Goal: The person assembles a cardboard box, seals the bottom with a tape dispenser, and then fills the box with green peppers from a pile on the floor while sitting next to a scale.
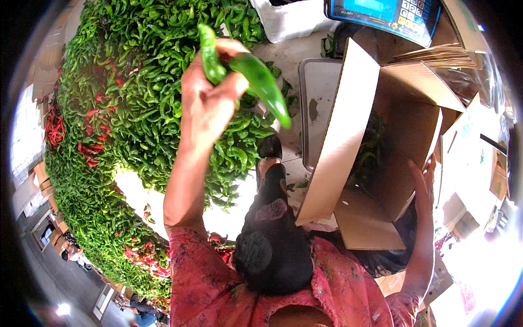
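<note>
Above the heap of green peppers (151, 94), my left hand (210, 92) is closed around green peppers; one long pepper (261, 83) points down to the right and a second, lighter one (210, 53) sticks up. My right hand (425, 175) rests against the outer right wall of an open cardboard box (408, 135), which leans with its flaps spread. Green peppers (367, 151) lie inside the box, partly in shadow. Some of my right fingers are hidden behind the box wall.
A digital scale display (384, 16) stands beyond the box, near a metal scale platform (320, 94). Flattened cardboard (441, 55) is stacked at the upper right. Red peppers (147, 257) lie among the green heap. My knee (273, 261) and shoe (269, 147) are between heap and box. Other people (73, 251) are far left.
</note>
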### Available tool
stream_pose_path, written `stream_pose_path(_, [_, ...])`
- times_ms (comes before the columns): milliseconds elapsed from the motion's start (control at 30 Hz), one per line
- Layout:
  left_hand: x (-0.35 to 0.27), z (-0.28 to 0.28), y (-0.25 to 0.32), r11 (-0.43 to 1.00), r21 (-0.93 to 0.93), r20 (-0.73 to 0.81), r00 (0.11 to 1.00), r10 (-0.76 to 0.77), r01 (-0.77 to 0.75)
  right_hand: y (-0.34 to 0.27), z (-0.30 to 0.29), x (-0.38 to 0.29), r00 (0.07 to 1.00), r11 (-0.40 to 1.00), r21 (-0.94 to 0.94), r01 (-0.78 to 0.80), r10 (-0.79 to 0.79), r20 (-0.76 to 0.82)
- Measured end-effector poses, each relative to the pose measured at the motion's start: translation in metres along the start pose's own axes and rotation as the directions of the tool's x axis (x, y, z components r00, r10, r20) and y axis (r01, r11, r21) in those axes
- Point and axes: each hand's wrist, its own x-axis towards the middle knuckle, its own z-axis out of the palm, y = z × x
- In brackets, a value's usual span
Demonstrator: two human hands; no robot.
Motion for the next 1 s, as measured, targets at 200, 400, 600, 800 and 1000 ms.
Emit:
stream_pose_path(200, [-0.062,0.09,0.047,0.993,0.088,0.608,0.794,0.006,-0.075,0.036,-0.002,0.022,0.997,0.997,-0.021,0.07,-0.07,-0.044])
stream_pose_path(400, [-0.06,0.049,0.019,0.96,-0.256,0.596,0.8,0.068,0.109,0.016,-0.002,0.009,0.999,1.0,0.01,0.025,-0.024,-0.028])
stream_pose_path(600, [-0.049,-0.06,-0.201,0.676,0.724,0.034,0.972,-0.234,0.138,0.01,-0.002,0.015,0.999,1.0,-0.024,-0.016,0.016,-0.03])
stream_pose_path(800, [-0.069,-0.011,-0.251,0.234,0.941,-0.201,0.961,-0.192,0.244,0.008,-0.002,0.011,0.997,0.998,-0.035,-0.053,0.051,-0.054])
stream_pose_path(1000, [-0.064,-0.02,-0.258,0.489,0.808,-0.242,0.941,-0.236,0.33,0.018,-0.003,0.01,0.999,0.999,-0.035,0.016,-0.018,-0.037])
